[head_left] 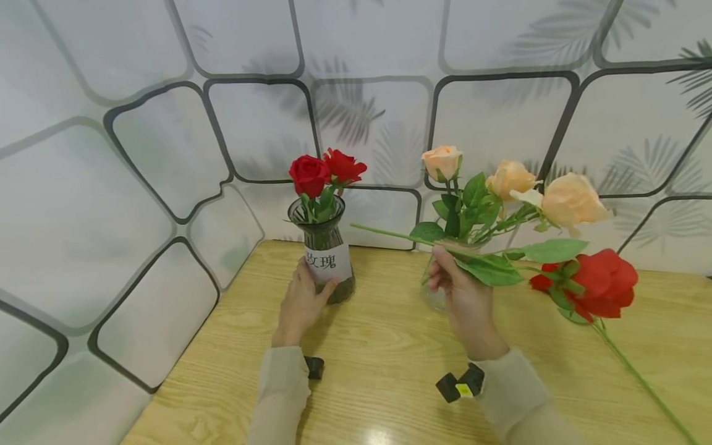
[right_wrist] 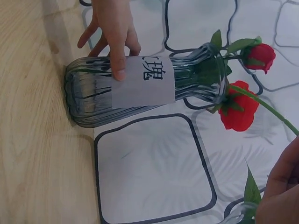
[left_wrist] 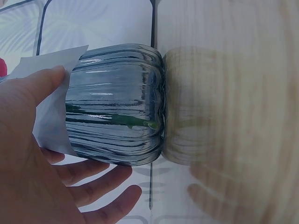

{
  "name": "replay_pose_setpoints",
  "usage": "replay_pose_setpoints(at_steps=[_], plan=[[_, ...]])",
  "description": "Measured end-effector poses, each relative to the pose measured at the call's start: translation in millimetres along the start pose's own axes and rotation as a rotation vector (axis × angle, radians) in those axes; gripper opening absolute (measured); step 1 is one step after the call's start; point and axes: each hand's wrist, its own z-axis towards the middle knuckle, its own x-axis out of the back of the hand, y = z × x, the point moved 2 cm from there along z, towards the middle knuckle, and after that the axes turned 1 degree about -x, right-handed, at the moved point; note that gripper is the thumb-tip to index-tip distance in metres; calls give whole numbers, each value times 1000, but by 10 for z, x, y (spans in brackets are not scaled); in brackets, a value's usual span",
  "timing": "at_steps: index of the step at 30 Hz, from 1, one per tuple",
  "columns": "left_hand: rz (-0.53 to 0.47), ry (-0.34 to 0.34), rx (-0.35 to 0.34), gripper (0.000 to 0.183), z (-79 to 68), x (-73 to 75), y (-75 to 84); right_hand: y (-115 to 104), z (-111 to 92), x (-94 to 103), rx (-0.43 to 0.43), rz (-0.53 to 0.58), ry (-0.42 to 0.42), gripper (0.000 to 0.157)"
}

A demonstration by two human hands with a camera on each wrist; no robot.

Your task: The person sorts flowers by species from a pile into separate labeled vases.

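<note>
My left hand (head_left: 300, 303) grips a dark ribbed glass vase (head_left: 340, 292) standing on the table. Its thumb lies on the white paper label (left_wrist: 53, 112), while the other fingers reach round the far side. Two red roses (head_left: 309, 176) stand in that vase, and a green stem shows through its glass in the left wrist view. My right hand (head_left: 464, 303) pinches the stem of another red rose (head_left: 606, 281), held nearly level. That rose's bloom points right, and its bare stem end points toward the dark vase, over whose mouth the stem passes in the right wrist view.
Behind my right hand stands a clear glass vase (head_left: 434, 298) with several peach roses (head_left: 573, 201). Another red rose, partly hidden by the held bloom, lies at the right with its stem (head_left: 639, 377) running toward me. A patterned wall covering (head_left: 378, 136) borders the wooden table (head_left: 378, 358).
</note>
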Motion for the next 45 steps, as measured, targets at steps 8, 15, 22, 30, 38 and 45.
replay_pose_setpoints(at_steps=[8, 15, 22, 30, 38, 45], plan=[[-1, -7, 7, 83, 14, 1, -12, 54, 60, -142, 43, -83, -9, 15], [6, -8, 10, 84, 19, -17, -23, 30, 124, -239, 72, -162, -39, 15], [8, 0, 17, 83, 0, -3, -13, -6, 179, -304, 92, -149, -44, 16], [20, 2, 11, 84, 4, -9, -10, -61, 273, -406, 110, -295, -91, 20], [23, 8, 1, 85, 7, -8, -15, -106, 402, -495, 141, -462, -125, 21], [14, 1, 5, 84, -4, 2, 3, -131, 539, -602, 166, -548, -150, 15]])
